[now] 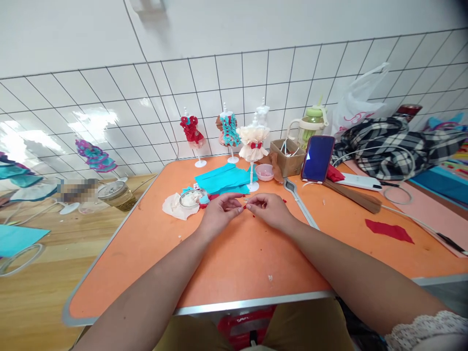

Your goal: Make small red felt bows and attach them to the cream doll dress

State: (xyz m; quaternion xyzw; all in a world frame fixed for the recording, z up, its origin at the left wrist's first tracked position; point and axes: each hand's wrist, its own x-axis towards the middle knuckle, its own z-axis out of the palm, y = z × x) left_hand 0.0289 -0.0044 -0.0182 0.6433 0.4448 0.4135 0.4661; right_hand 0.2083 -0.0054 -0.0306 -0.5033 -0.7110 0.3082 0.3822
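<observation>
My left hand (pixel 221 213) and my right hand (pixel 269 209) meet above the orange table, thumbs and fingers pinched close together. Between the fingertips shows a tiny red piece (pixel 245 207), perhaps crepe paper; its shape is too small to make out. Just beyond my hands stands a miniature dress form in a cream ruffled dress (pixel 252 139) with a red bow. Blue crepe paper sheets (pixel 223 180) lie behind my left hand. To its left, a clear tape roll (pixel 192 198) rests on crumpled cream paper (pixel 171 206).
Behind stand a red-dressed form (pixel 190 134) and a blue-trimmed form (pixel 229 130). A pink bowl (pixel 264 172), cardboard box (pixel 291 163), propped phone (pixel 317 158) and drink bottle (pixel 313 124) are at the back. Grey-handled scissors (pixel 302 202) and red paper (pixel 389 230) lie right. A glass jar (pixel 117 195) stands left.
</observation>
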